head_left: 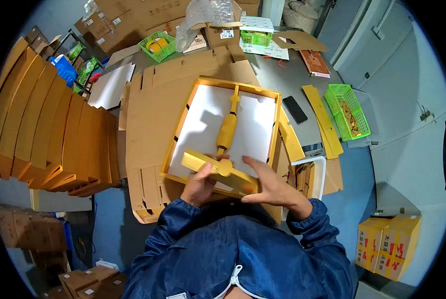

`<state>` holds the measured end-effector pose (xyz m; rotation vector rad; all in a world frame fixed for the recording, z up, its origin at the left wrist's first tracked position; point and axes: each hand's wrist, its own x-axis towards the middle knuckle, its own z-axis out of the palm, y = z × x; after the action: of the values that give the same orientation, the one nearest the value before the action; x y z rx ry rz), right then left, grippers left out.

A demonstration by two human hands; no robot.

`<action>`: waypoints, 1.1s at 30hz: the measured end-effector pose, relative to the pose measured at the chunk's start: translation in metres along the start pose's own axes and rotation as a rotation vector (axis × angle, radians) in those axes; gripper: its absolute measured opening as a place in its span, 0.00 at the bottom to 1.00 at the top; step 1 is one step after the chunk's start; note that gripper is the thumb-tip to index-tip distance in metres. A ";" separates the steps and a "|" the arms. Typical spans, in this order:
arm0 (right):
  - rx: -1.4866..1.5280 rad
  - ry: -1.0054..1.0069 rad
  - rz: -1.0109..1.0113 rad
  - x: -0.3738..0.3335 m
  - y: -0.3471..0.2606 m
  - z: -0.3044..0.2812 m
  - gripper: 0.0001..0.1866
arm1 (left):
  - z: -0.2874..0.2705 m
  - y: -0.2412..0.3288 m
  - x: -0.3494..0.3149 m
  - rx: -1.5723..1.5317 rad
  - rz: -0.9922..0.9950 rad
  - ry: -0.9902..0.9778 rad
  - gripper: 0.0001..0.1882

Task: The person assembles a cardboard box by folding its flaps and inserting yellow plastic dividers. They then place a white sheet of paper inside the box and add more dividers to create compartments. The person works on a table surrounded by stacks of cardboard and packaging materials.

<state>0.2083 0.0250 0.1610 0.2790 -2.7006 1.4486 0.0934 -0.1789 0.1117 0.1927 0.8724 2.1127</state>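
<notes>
A yellow bar (208,167) with a round disc at its middle is held tilted over the near edge of a shallow tray. My left hand (198,185) is closed round its left part. At the bar's right end, my right hand (272,183) has thumb and fingers spread apart; whether the palm touches the bar cannot be told. The tray has a yellow frame (184,121) and a white bottom (195,112). A long yellow piece (228,130), thick in the middle, runs lengthwise inside it, its near end partly hidden by the bar.
Flattened cardboard (153,114) lies under the tray. Rightward are yellow strips (322,119), a black phone (295,109), a green basket of small pieces (350,112) and a white bin (318,179). Stacked yellow frames (48,124) stand left. Another green basket (158,47) sits at the back.
</notes>
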 end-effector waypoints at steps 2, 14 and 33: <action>-0.073 -0.044 0.136 -0.014 0.000 -0.004 0.54 | -0.010 0.024 -0.003 0.026 0.121 0.068 0.13; -0.142 -0.132 0.337 -0.013 -0.010 0.053 0.32 | -0.075 0.069 -0.014 0.123 0.175 -0.012 0.11; -0.550 -0.056 0.284 -0.011 0.004 0.008 0.09 | -0.082 0.163 -0.024 2.050 0.563 -0.275 0.30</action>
<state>0.2182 0.0221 0.1517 -0.1033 -3.1359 0.6831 -0.0289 -0.3083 0.1595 1.7733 2.5714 0.6276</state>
